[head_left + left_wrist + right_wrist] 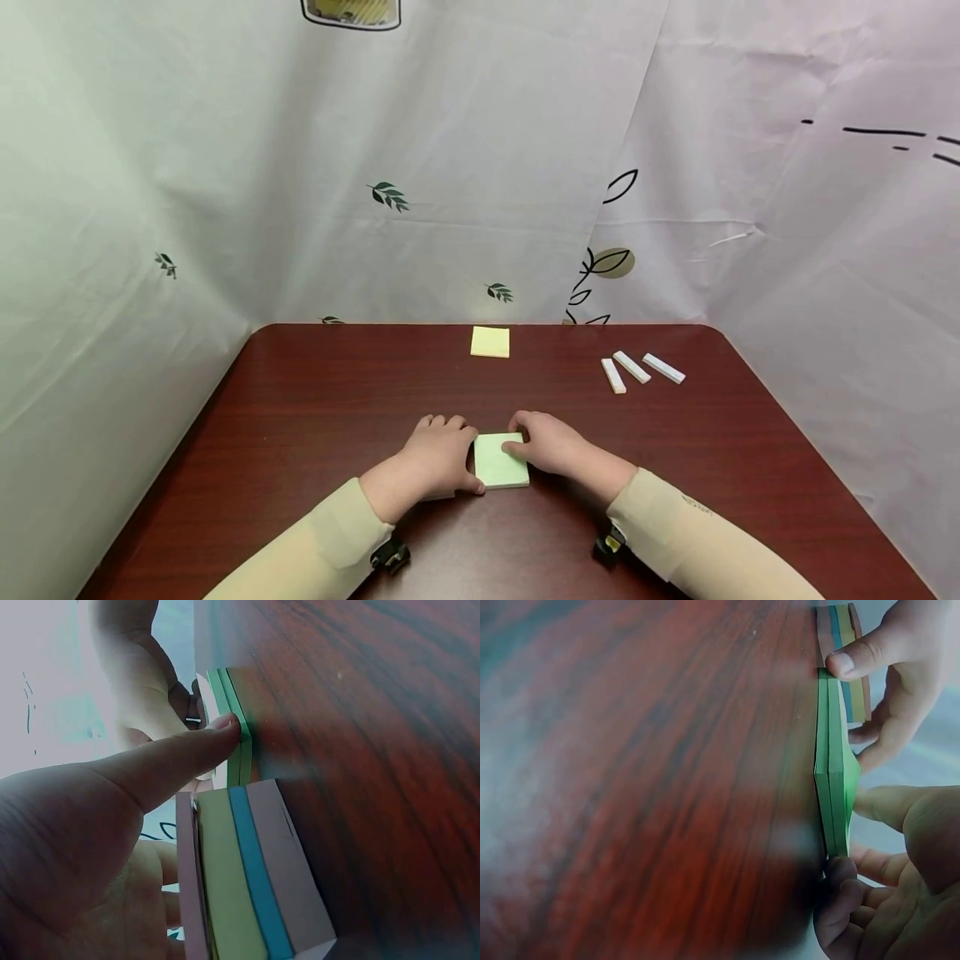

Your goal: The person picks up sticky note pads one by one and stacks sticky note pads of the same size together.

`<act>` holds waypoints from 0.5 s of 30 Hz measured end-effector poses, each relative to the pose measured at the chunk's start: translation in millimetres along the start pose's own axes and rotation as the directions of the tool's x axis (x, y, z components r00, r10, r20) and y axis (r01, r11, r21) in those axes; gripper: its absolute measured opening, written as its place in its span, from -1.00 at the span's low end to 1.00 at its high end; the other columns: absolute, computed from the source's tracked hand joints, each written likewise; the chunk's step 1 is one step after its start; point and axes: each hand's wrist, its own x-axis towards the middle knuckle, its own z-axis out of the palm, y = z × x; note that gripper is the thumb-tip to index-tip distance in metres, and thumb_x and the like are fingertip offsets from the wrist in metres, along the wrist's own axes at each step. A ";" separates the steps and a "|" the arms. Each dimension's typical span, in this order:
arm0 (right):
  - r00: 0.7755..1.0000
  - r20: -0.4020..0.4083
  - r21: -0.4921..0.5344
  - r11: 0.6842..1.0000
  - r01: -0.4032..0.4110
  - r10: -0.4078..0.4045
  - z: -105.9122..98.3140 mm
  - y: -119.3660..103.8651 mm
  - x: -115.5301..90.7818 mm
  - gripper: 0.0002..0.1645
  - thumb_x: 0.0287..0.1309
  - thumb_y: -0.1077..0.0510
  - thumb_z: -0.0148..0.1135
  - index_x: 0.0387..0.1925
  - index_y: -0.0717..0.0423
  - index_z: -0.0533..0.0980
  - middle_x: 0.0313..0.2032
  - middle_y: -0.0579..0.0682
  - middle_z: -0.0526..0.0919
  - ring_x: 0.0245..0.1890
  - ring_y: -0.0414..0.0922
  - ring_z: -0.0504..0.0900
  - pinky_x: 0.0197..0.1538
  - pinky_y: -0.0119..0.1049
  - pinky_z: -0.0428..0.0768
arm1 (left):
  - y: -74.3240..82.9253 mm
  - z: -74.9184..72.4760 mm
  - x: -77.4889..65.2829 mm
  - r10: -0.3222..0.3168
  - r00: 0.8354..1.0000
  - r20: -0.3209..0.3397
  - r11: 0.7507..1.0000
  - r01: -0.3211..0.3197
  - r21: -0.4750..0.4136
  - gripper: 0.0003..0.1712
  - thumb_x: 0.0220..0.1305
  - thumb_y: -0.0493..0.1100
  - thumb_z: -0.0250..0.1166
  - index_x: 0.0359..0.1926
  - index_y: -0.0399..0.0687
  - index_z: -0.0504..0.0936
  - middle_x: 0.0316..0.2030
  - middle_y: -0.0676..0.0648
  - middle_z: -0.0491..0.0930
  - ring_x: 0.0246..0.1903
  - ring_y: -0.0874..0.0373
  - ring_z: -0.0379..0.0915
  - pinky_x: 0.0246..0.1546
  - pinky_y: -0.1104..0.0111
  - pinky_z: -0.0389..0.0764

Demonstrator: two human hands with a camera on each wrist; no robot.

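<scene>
Two green sticky note pads [497, 467], one on the other, lie flat on the table between the hands. My right hand [553, 446] grips their right side, thumb on the top sheet and fingers curled at the edge. Across the left side, my left hand [438, 458] holds them between thumb at the near corner and index finger at the far corner. Under the left palm stands a taller stack of sticky note pads [240, 877] in pink, yellow and blue layers, mostly hidden in the head view. The stack sits beside the green pads.
A yellow sticky note pad [491, 342] lies at the table's far edge. Three narrow white strips, one of them a leaning strip [632, 367], lie at the back right. White patterned cloth [450, 250] hangs behind and beside the dark red wooden table [337, 375].
</scene>
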 end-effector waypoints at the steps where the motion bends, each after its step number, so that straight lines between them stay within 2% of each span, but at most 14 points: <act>1: 1.000 -0.003 0.005 1.000 -0.001 0.001 -0.2 0.3 -0.4 -0.72 0.24 -0.04 0.34 -0.17 0.03 0.55 -0.44 -0.13 0.50 -0.47 -0.16 0.43 -0.35 -0.22 0.43 | 0.2 -0.4 -0.1 0.000 1.000 -0.002 1.000 0.000 0.002 -0.15 -0.12 0.38 0.50 0.10 -0.03 0.60 0.03 -0.08 0.53 -0.02 -0.08 0.45 0.18 -0.02 0.34; 9: 0.998 -0.061 0.041 0.999 0.015 -0.013 -5.8 10.7 -5.3 -0.73 0.29 -0.07 0.27 -0.12 0.00 0.55 -0.45 -0.17 0.51 -0.51 -0.21 0.44 -0.39 -0.27 0.44 | 0.8 -1.4 -1.1 0.003 1.000 -0.018 1.000 -0.003 0.001 -0.16 -0.16 0.36 0.53 0.06 -0.04 0.62 -0.02 -0.07 0.54 -0.06 -0.07 0.45 0.12 -0.01 0.37; 15: 0.990 -0.127 0.023 0.998 0.064 -0.061 -17.3 22.4 -16.4 -0.77 0.34 -0.06 0.22 -0.08 -0.07 0.55 -0.34 -0.22 0.51 -0.38 -0.25 0.47 -0.25 -0.24 0.47 | 0.5 -1.3 -1.2 0.001 1.000 -0.023 1.000 -0.001 -0.013 -0.16 -0.18 0.36 0.54 0.05 -0.05 0.62 -0.01 -0.08 0.54 -0.05 -0.09 0.45 0.12 0.00 0.37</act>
